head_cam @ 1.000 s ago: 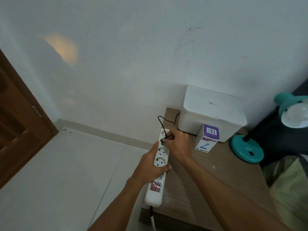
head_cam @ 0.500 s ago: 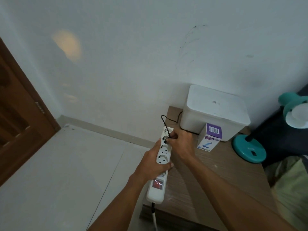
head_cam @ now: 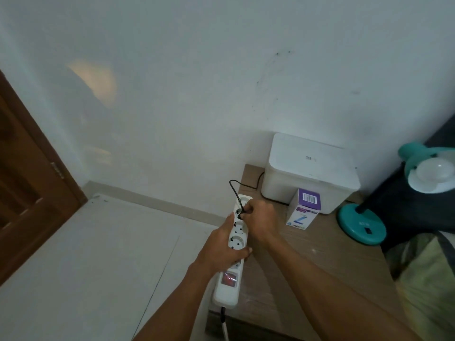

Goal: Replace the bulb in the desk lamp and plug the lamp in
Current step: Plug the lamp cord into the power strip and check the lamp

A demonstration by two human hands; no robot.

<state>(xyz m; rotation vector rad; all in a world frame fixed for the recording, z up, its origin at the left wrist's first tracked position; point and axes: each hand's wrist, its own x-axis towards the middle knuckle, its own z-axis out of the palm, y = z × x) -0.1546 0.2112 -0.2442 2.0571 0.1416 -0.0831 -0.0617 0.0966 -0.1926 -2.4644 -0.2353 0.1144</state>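
Observation:
My left hand point(head_cam: 221, 244) grips a white power strip point(head_cam: 230, 274) with a red switch, held over the left edge of the wooden bedside table point(head_cam: 307, 262). My right hand point(head_cam: 258, 219) pinches the lamp's black plug point(head_cam: 240, 214) at a socket near the strip's far end. Its thin black cord point(head_cam: 246, 185) loops up and runs behind the white box. The teal desk lamp point(head_cam: 360, 226) stands at the table's right, its shade turned this way with a white bulb point(head_cam: 434, 172) in it, unlit. A purple and white bulb carton point(head_cam: 304, 209) stands in front of the box.
A white lidded box point(head_cam: 310, 173) sits at the table's back against the white wall. A brown wooden door point(head_cam: 27, 183) is at the left, with pale floor point(head_cam: 98, 254) between. Bedding point(head_cam: 426, 279) lies at the right edge.
Both hands and the strip have kept their hold and place; only the view has shifted slightly. The plug stays at the same socket.

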